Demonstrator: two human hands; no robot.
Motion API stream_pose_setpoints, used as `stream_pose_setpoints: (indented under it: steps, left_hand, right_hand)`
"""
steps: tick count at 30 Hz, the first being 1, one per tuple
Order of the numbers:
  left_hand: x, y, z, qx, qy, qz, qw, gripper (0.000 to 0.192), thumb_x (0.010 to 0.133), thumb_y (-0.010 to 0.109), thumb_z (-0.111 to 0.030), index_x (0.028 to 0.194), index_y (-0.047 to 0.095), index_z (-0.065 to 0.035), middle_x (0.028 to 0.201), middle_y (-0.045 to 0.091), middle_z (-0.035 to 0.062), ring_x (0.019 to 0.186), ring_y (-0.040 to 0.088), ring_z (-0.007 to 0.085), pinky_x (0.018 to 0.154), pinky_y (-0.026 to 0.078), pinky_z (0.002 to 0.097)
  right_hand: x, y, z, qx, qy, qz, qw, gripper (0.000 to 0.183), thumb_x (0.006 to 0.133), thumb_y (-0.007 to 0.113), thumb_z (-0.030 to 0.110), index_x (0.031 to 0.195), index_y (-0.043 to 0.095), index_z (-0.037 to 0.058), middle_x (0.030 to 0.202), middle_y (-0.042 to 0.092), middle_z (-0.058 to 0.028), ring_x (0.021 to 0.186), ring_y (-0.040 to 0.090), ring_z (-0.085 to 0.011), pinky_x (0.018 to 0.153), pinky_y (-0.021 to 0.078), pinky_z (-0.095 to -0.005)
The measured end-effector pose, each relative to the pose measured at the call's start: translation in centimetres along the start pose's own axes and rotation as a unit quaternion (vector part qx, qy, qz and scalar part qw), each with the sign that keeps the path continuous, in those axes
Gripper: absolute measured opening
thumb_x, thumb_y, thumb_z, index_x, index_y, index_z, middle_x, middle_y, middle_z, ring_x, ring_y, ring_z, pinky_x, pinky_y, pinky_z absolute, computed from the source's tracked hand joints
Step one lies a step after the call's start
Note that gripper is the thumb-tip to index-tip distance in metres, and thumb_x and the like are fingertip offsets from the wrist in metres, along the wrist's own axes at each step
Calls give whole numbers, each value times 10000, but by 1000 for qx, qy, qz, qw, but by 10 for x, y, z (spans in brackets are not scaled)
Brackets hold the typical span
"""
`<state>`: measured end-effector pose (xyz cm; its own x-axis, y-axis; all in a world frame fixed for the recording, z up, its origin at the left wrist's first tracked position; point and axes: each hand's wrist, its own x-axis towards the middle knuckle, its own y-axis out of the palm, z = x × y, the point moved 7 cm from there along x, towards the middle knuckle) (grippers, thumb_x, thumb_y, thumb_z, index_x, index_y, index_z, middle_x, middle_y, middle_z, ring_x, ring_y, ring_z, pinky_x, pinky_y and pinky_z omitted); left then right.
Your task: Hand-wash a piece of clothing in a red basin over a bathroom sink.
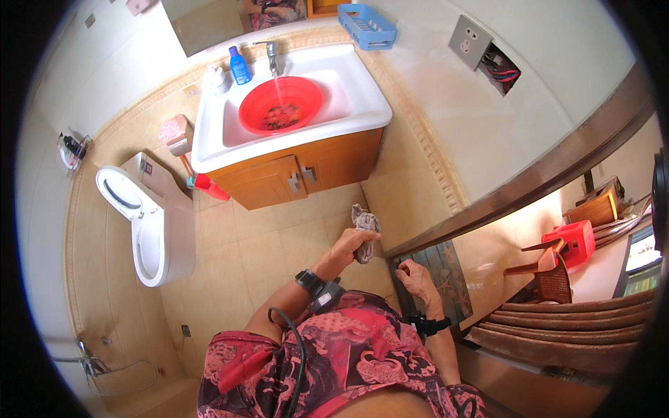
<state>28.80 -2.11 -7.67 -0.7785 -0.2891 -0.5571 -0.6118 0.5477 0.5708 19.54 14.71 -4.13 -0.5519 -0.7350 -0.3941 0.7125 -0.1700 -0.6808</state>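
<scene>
My left hand [353, 245] grips a bunched greyish cloth [367, 225], held out in front of my body above the tiled floor. To the right, my right hand [413, 276] has its fingers curled near the doorway, and nothing can be made out in them. Ahead stands a white washbasin [366, 104] on a wooden cabinet [334, 159]. In the basin sits a red plastic basin [251, 107] holding water and some dark and reddish matter. Water runs into it from a chrome faucet [272, 56]. Behind it stand a blue bottle [239, 67] and a white container [216, 81].
A toilet [177, 224] with raised lid stands at the left, beside a red bin [211, 188]. A blue plastic basket [368, 28] is at the counter's back right. A door frame [522, 180], a mat [439, 271] and a red stool [580, 243] lie to the right.
</scene>
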Motion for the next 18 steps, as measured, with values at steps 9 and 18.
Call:
stream_pose_setpoints:
  steps: [9, 18]
  left_hand:
    - [7, 16, -4, 31, -13, 42, 999, 146, 723, 690, -126, 706, 586, -26, 584, 563, 52, 462, 542, 158, 413, 421, 284]
    - [8, 12, 5, 30, -26, 34, 999, 132, 740, 673, -132, 737, 595, -24, 593, 580, 74, 485, 574, 174, 426, 443, 277]
  right_hand:
    - [3, -1, -11, 5, -3, -34, 999, 267, 803, 596, 230, 926, 593, -8, 823, 623, -199, 768, 611, -294, 692, 472, -352]
    - [2, 9, -16, 26, -4, -22, 999, 299, 813, 567, 258, 913, 583, -24, 831, 619, -211, 801, 605, -331, 701, 469, -364]
